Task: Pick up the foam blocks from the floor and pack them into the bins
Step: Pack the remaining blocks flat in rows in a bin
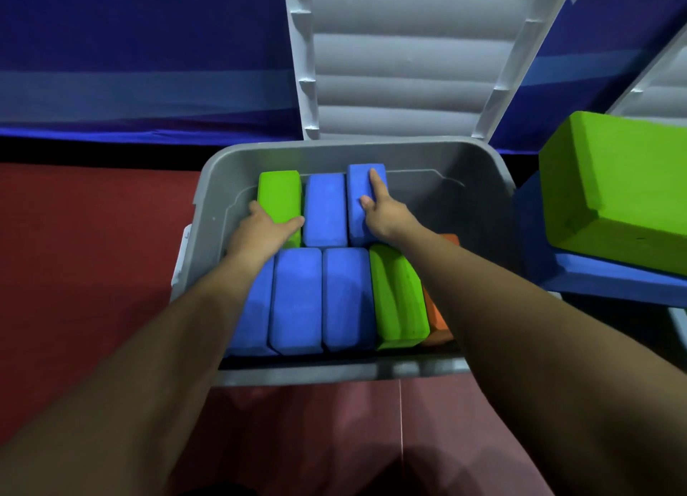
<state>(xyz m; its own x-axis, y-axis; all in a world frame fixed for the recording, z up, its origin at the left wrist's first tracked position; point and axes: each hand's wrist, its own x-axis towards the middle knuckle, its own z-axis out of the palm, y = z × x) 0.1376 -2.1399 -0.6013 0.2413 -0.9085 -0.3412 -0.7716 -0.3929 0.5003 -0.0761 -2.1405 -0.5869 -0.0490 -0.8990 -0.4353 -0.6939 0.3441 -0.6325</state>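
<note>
Now | left hand (265, 231) — grips back-left green foam block (279, 192) | right hand (384, 215) — holds raised blue foam block (357, 181), forefinger straight | grey bin (476, 183), lid (401, 68) upright

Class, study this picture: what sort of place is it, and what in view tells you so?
Probably a gym or sports hall: a red floor, a blue banner along the wall, and a grey lidded bin holding blue, green and orange foam blocks.
</note>
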